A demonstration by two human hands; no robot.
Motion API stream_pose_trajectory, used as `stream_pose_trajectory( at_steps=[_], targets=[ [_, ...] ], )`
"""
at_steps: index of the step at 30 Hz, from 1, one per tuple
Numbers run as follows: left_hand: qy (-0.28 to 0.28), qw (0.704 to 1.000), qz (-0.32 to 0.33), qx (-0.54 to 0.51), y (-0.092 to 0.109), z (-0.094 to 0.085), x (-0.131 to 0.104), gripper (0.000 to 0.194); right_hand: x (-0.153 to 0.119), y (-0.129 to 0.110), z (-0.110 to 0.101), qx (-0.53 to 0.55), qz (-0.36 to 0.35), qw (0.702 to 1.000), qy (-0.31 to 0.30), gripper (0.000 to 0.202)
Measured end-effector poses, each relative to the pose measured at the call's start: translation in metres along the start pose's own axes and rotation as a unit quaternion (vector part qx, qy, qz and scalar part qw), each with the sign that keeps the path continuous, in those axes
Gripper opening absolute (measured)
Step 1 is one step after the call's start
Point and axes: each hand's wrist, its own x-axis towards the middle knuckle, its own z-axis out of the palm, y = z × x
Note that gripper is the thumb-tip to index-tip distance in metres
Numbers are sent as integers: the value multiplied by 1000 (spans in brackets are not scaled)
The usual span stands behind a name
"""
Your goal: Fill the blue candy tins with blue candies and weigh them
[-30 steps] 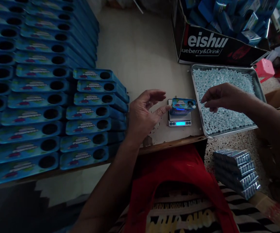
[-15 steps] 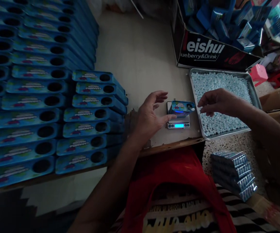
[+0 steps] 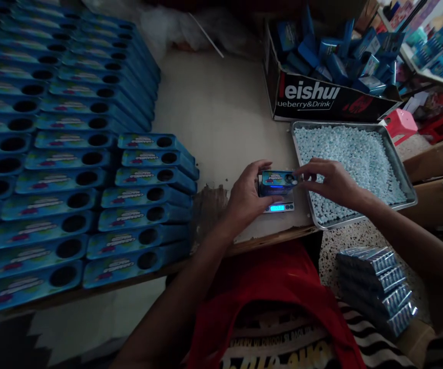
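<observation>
One blue box, upright on a small digital scale, with a round opening in its top face toward the right-hand end. At that opening, a pale pellet, lodged at the rim or just above; cannot tell which. Along the scale's near edge, a lit display, digits too blurred to read.

Just left of the scale, the left hand, curved around the box's left end: thumb along the near side, fingers toward the far side, spread about as wide as the box. Cannot tell whether pressing on it or merely close. Just right of the scale, the right hand, thumb and fingertips drawn nearly together beside the opening. Cannot tell whether pinching the pellet or bare.

Likeliest trouble: a pellet dropped onto the scale, from fingertips off to one side or a catch on the rim. Also possible: a false reading, from the left thumb leaning on box or platform; a shifted box, from a knock by either hand.

Right of the scale, a metal tray of similar pellets, open to spilling from a bump of the right forearm. Beyond the scale and rightward, a black carton of jumbled boxes. Well left of the scale, packed rows of blue boxes, openings upward.
</observation>
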Motion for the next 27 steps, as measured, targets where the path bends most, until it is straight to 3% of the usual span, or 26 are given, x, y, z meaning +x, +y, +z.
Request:
stream_pose_trajectory(
  at_steps=[4,7,9,11,13,16,19,23,25,27],
  targets=[
    [-9,999,13,50,10,-7,2,79,3,-10,17,27,-9,999,21,11],
    [-33,991,42,126,29,-4,6,64,-5,0,5,51,4,997,59,15],
    [-78,977,53,192,46,2,11,48,-17,20,-10,-3,32,997,76,16],
    [-119,958,44,257,65,4,20,37,-29,51,-23,-122,58,985,106,17],
    [-119,942,24,314,83,-5,36,33,-37,85,-29,-170,98,969,147,27],
    [-69,920,-4,386,103,-51,70,38,-42,123,-23,-78,158,973,146,40],
    [-76,913,-27,400,101,-121,108,45,-41,132,-7,-1,154,974,164,47],
    [-107,938,-65,325,55,-200,145,46,-32,124,-1,52,106,975,191,41],
    [-109,944,-90,299,23,-222,151,59,-23,123,-9,57,96,970,215,36],
    [-126,947,-95,279,-6,-231,145,78,-11,126,-24,60,95,963,244,33]
  ],
)
